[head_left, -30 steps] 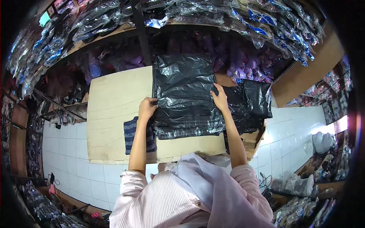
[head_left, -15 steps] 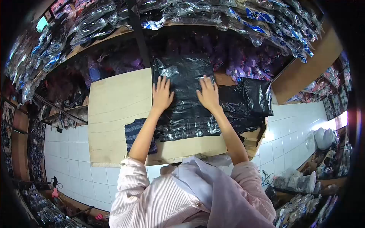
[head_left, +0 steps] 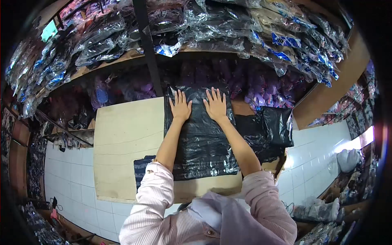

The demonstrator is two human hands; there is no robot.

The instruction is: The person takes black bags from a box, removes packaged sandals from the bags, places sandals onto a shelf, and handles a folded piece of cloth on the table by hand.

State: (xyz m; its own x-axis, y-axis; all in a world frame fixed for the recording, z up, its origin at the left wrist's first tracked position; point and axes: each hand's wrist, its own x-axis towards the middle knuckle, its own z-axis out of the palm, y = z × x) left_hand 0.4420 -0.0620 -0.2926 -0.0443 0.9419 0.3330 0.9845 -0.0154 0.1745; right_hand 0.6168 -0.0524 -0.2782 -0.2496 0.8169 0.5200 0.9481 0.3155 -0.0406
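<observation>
A large black plastic bag (head_left: 200,143) lies flat on the pale board tabletop (head_left: 126,134). My left hand (head_left: 180,108) rests palm down on its upper left part, fingers spread. Beside it, my right hand (head_left: 215,107) presses on the upper right part, also with fingers apart. Neither hand grips anything. To the right is a pile of black plastic packages (head_left: 277,126). A dark blue striped folded cloth (head_left: 141,169) sits partly under my left forearm.
Shelves of clear plastic-wrapped packages (head_left: 228,24) run above and behind the table, with purple packages (head_left: 267,96) on the lower level. A dark upright post (head_left: 147,49) stands at the back. White floor tiles (head_left: 73,171) show on both sides.
Both hands have slid away from me along the black bag, toward its far edge, and the right has come closer to the left. The whole view has tilted upward.
</observation>
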